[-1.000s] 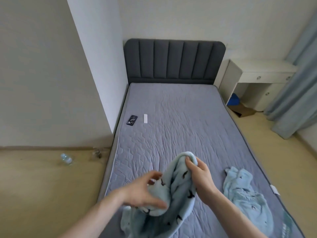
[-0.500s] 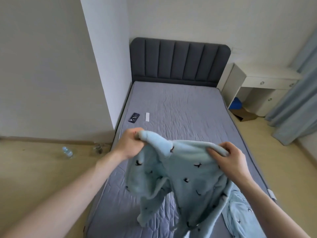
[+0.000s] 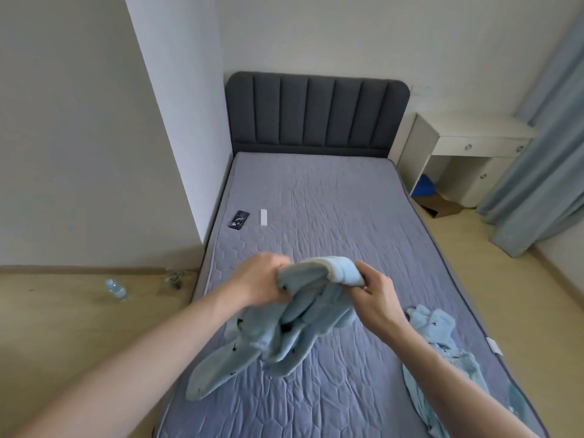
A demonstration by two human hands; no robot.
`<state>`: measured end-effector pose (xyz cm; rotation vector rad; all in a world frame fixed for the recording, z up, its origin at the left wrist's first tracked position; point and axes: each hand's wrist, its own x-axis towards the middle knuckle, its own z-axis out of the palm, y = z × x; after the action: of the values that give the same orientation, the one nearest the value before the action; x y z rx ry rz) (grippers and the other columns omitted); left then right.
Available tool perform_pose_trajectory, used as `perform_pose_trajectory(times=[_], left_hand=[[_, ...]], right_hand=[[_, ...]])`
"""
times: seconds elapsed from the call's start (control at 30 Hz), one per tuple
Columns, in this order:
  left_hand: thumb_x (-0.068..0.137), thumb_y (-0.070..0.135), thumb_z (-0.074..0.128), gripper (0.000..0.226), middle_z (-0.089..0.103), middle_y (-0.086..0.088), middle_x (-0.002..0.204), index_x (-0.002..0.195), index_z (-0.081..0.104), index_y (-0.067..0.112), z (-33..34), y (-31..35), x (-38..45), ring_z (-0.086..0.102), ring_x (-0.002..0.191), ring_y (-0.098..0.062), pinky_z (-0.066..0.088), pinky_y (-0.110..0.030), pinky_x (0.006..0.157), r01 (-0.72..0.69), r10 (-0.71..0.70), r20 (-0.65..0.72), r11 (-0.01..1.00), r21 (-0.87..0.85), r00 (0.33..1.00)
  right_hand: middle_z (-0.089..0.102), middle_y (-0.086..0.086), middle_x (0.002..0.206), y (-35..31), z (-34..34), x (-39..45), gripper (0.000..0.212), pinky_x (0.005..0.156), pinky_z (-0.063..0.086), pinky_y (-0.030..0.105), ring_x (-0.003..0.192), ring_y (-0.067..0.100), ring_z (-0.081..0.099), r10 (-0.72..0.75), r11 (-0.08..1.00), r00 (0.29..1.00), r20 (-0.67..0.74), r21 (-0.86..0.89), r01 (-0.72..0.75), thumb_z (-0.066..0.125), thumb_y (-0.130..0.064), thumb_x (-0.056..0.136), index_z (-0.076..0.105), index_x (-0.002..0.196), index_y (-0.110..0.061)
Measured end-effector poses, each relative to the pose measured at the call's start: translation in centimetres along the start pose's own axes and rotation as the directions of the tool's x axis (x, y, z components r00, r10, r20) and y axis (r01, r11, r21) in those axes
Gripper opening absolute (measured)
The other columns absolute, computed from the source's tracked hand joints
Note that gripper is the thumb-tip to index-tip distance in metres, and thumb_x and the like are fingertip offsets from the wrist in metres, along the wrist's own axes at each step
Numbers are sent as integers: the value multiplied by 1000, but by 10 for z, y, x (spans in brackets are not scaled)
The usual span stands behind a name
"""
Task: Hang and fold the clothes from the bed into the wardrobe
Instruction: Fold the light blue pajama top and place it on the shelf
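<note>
Head view, lower centre of the frame. The left hand (image 3: 264, 281) and right hand (image 3: 374, 290) hold a pale blue fleece garment (image 3: 294, 320) above the foot half of the bed (image 3: 331, 200). The left fingers (image 3: 275, 263) are clenched on the garment's upper edge at its left end; the right fingers (image 3: 363, 273) pinch the rolled edge at its right end. The two hands are near each other, with the edge bunched between them. The rest of the garment hangs in folds, and one long part trails down to the lower left and rests on the mattress near the bed's left edge.

A second pale blue garment (image 3: 442, 349) lies crumpled at the lower right, along the bed's right edge.

A dark phone (image 3: 239, 220) and a white strip (image 3: 263, 217) lie just beside each other near the bed's left edge, at centre left. The quilted surface between them and the headboard (image 3: 316, 112) is bare.

Wood floor (image 3: 63, 327) is open to the left of the bed, with a bottle (image 3: 116, 289) lying on it near the wall. At upper right a white desk (image 3: 467, 153) stands by the headboard, with a curtain (image 3: 543, 153) beyond it; a strip of floor runs between these and the bed's right edge.
</note>
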<state>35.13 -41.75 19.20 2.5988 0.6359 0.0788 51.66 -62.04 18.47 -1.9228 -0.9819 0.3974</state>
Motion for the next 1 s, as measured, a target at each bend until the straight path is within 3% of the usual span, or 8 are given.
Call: perform_pose_trajectory(times=[0.07,0.13,0.27,0.43,0.57,0.67,0.83,1.0], left_hand=[[72,42,68,21,66,5,78,76,58,24,42,-37,-21,64,76,-22,44,-34,59,167,-173,112,984,57,979],[79,34,67,15,69,2,77,74,61,22,81,-69,-44,66,77,-23,50,-39,65,378,-362,140,919,-111,922],[87,23,65,11,69,0,72,78,67,18,119,-107,-65,67,74,-24,43,-33,58,553,-544,113,791,-261,831],[91,11,58,14,69,-9,73,78,64,9,102,-114,-37,70,66,-29,57,-41,55,609,-644,-4,726,-319,765],[96,6,54,17,72,-14,104,102,69,9,53,-98,30,75,73,-32,62,-39,50,623,-727,118,478,-619,676],[101,5,52,23,63,-18,123,122,61,6,-4,-80,87,72,83,-37,62,-38,50,482,-745,116,296,-825,656],[100,11,52,30,64,-15,127,128,63,7,-133,-48,153,67,100,-33,64,-49,80,203,-700,-186,433,-878,690],[97,18,45,28,66,-9,114,116,65,14,-250,-3,171,63,106,-31,59,-43,92,20,-587,-532,683,-731,611]], right_hand=[[68,-1,78,15,3,-4,27,60,48,31,71,15,60,91,993,996,-26,82,-89,52,-2,88,67,88,-25],[71,-6,83,30,4,-8,35,64,52,30,77,14,64,134,988,991,-3,83,-133,47,-6,85,70,95,-31],[69,-8,79,65,9,-15,34,63,51,36,75,17,63,204,972,970,130,-143,-185,42,-14,80,65,91,-37],[67,-9,74,107,10,-3,26,61,51,43,81,22,62,382,870,907,179,-402,-287,46,-11,82,62,86,-31],[73,2,79,101,4,59,43,58,63,38,64,19,73,448,878,887,114,-246,-411,44,-2,78,70,105,-23],[70,8,95,70,-12,128,45,57,65,36,77,26,73,390,917,921,15,-100,-387,41,1,83,69,115,-17],[67,10,109,-18,-61,226,42,68,66,42,100,32,67,190,981,971,-147,66,-182,46,4,85,66,113,-21],[69,-3,100,-109,-112,274,44,76,66,40,100,23,69,-45,981,958,-282,169,96,50,3,80,68,109,-24]])
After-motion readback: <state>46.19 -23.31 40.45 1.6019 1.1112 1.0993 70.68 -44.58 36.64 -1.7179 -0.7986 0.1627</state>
